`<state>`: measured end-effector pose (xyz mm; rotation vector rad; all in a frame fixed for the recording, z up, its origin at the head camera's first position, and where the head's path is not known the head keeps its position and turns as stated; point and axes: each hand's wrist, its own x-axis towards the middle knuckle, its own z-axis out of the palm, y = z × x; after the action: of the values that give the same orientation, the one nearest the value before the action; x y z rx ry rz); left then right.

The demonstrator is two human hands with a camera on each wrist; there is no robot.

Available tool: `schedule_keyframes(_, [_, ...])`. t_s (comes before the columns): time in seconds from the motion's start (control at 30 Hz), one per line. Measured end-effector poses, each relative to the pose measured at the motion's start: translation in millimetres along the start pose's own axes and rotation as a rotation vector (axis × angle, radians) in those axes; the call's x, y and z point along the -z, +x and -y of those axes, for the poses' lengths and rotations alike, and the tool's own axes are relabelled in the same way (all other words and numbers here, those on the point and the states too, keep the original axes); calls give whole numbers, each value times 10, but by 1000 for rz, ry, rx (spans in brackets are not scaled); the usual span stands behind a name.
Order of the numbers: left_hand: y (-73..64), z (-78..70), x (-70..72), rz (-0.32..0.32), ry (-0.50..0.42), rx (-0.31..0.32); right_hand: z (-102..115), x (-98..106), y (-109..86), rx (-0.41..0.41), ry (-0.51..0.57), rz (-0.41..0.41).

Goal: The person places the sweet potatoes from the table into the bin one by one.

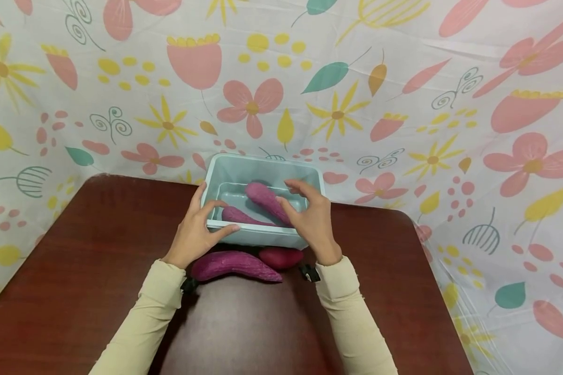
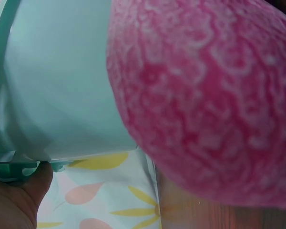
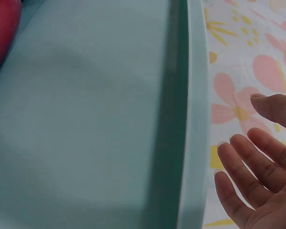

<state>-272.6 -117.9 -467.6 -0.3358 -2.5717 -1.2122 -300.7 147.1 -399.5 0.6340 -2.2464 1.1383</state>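
A pale blue-green plastic bin [image 1: 258, 238] stands near the table's back edge. Inside it lie two long purple sweet potatoes, one [image 1: 262, 199] slanting toward the right front, the other [image 1: 241, 216] along the front wall. My left hand [image 1: 194, 232] pinches the bin's rim at the front left corner, thumb outside. Above the bin's right side, my right hand [image 1: 311, 219] has its fingers spread and loosely bent, holding nothing. A curved purple sweet potato [image 1: 234, 264] lies on the table before the bin, large in the left wrist view. Beside it sits a shorter, redder root [image 1: 281, 257].
The dark red-brown wooden table [image 1: 98, 271] is glossy, with a bright reflection at its front. A white cloth [image 1: 403, 172] printed with flowers and leaves hangs behind the table and along its sides.
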Motion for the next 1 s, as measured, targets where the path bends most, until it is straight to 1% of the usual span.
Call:
schedule_keyframes(0.2, [6,11,-1,5,5,-4,54,51,-125,10,-1,1])
schedule_keyframes(0.37, [11,20,5,5,6,-3,137,85,-233,20,18,0])
schedule_keyframes(0.5, [12,12,14,10,5,-4,211,105,-317,26,8,2])
schedule_keyframes(0.83, [13,27,-10,-4,22,-13,335,98,-551,58,27,5])
schedule_keyframes(1.0, [7,21,-9,-6,19,-18,376,75,-653,48,57,15])
